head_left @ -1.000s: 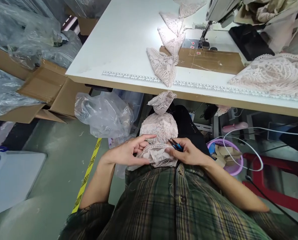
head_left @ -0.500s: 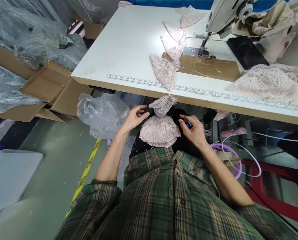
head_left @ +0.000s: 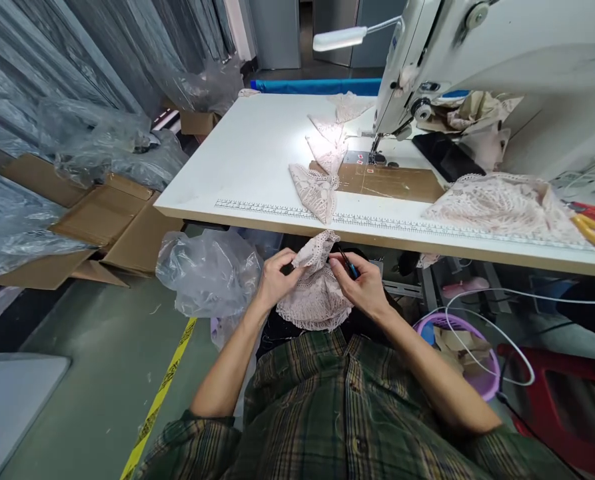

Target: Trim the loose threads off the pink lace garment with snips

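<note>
- Two hands meet at the centre of the frame, just under the table edge, on a strip of lace that hangs down from the tabletop chain.
- Left hand pinches the strip's left edge, fingers curled; half a second ago it was spread open and clear of the fabric.
- Right hand is closed around blue-handled snips, whose tips point up-left at the strip; earlier it hovered further right, apart from the lace.
- Lace pile lies in the lap, just below both hands, touching the strip above it.
- One second ago both hands were lower, pressed on the pile near the plaid shirt; now they sit higher, close to the table edge.
- View has tilted up: the sewing machine fills the upper right, where before only its head showed.
- Lace chain runs from the needle to the table edge, centre frame.
- More lace is heaped at the right of the table, with orange-handled scissors at the far right edge.
- Plastic bag sits left of the hands; a purple basket lies lower right.
</note>
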### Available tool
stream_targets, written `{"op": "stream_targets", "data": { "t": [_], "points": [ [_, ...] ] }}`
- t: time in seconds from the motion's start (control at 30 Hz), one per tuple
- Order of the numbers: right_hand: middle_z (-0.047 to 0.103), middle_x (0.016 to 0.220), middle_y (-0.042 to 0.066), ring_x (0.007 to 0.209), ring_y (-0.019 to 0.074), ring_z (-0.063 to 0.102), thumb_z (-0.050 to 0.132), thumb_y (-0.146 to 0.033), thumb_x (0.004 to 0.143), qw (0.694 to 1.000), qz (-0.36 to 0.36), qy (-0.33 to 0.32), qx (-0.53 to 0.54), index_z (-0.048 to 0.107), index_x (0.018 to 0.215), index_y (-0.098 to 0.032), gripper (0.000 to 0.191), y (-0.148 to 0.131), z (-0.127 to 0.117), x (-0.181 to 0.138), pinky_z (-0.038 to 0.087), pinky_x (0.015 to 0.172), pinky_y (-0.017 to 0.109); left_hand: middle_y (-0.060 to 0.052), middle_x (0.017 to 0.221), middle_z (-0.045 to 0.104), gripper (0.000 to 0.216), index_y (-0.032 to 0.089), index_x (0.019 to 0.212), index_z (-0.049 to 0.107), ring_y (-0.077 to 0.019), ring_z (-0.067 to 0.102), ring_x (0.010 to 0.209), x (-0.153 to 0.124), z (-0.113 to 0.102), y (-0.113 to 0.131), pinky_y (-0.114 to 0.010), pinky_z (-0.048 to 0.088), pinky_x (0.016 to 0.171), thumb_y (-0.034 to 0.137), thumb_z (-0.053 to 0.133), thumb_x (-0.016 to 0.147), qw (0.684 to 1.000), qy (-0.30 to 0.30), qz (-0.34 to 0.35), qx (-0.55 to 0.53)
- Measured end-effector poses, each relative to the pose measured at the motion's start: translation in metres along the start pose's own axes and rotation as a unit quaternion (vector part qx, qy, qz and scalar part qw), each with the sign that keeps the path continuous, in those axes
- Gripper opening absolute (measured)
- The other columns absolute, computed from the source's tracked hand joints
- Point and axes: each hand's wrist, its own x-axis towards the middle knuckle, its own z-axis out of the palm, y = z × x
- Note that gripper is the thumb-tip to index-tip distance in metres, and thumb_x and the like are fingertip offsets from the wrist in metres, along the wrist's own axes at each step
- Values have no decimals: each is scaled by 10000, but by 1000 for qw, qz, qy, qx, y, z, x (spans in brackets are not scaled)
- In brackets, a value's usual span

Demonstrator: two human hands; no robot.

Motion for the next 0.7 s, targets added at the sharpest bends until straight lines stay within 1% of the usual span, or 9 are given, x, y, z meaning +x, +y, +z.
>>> {"op": "stream_targets", "data": {
  "t": [0.1, 0.2, 0.3, 0.37, 0.43, 0.5, 0.57, 0.63, 0.7],
  "points": [
    [661, 763, 30, 538, 113, 470, 625, -512, 818, 998, 55, 24, -29, 667, 930, -171, 361, -17, 7, 11, 414, 550, 268, -78, 895, 671, 84, 186, 801, 668, -200, 614, 838, -10, -5, 23, -341, 463, 800, 245, 619, 834, 983, 12, 99, 154],
    [665, 803, 40, 553, 126, 471, 691, -550, 720, 990, 58, 61, -115, 639, 956, -182, 441, -28, 11, 22, 399, 575, 280, -99, 952, 692, 117, 212, 863, 685, -221, 627, 874, -18, -3, 43, -395, 442, 866, 198, 569, 870, 960, -25, 155, 232],
    [592, 649, 1, 533, 126, 429, 607, -465, 783, 989, 53, 28, -138, 622, 792, -194, 272, -29, 11, 25, 358, 571, 277, -83, 961, 702, 191, 235, 928, 689, -206, 639, 856, -22, -1, 52, -387, 451, 858, 162, 517, 887, 963, -78, 196, 169],
    [532, 590, -12, 534, 121, 410, 526, -392, 841, 995, 38, -15, -94, 600, 716, -191, 248, -29, 7, 19, 349, 566, 269, -87, 1003, 692, 178, 230, 992, 679, -217, 639, 913, -24, -4, 52, -396, 463, 889, 203, 552, 870, 974, -76, 194, 87],
    [550, 642, -3, 586, 125, 442, 506, -352, 871, 998, 6, -61, -27, 616, 754, -182, 234, -31, 1, 5, 372, 592, 261, -110, 1079, 660, 258, 206, 1072, 657, -244, 621, 1003, -23, -10, 49, -412, 471, 928, 315, 609, 843, 989, -28, 143, 2],
    [556, 680, 0, 620, 124, 449, 522, -337, 891, 992, -18, -123, 31, 626, 776, -179, 221, -36, -5, -14, 383, 604, 253, -136, 1181, 617, 448, 181, 1153, 633, -275, 591, 1092, -21, -15, 45, -425, 470, 966, 481, 621, 820, 994, -1, 55, -95],
    [514, 638, -11, 594, 113, 413, 540, -331, 903, 979, -20, -191, 65, 614, 726, -178, 245, -42, -9, -34, 367, 576, 247, -145, 1221, 611, 596, 169, 1188, 637, -302, 581, 1145, -21, -17, 43, -429, 466, 990, 628, 561, 816, 973, -64, -34, -219],
    [480, 608, -23, 574, 103, 383, 554, -318, 906, 966, -16, -242, 85, 612, 697, -173, 261, -47, -12, -49, 353, 558, 241, -147, 1188, 646, 651, 160, 1131, 688, -322, 591, 1157, -23, -16, 45, -434, 467, 998, 700, 542, 798, 920, -181, -97, -333],
    [491, 617, -27, 576, 95, 389, 561, -309, 909, 960, -8, -263, 98, 638, 737, -166, 237, -48, -13, -59, 355, 565, 233, -147, 1142, 674, 567, 155, 967, 740, -312, 634, 1083, -29, -12, 51, -421, 495, 954, 668, 646, 748, 869, -246, -144, -405]
  ]
}}
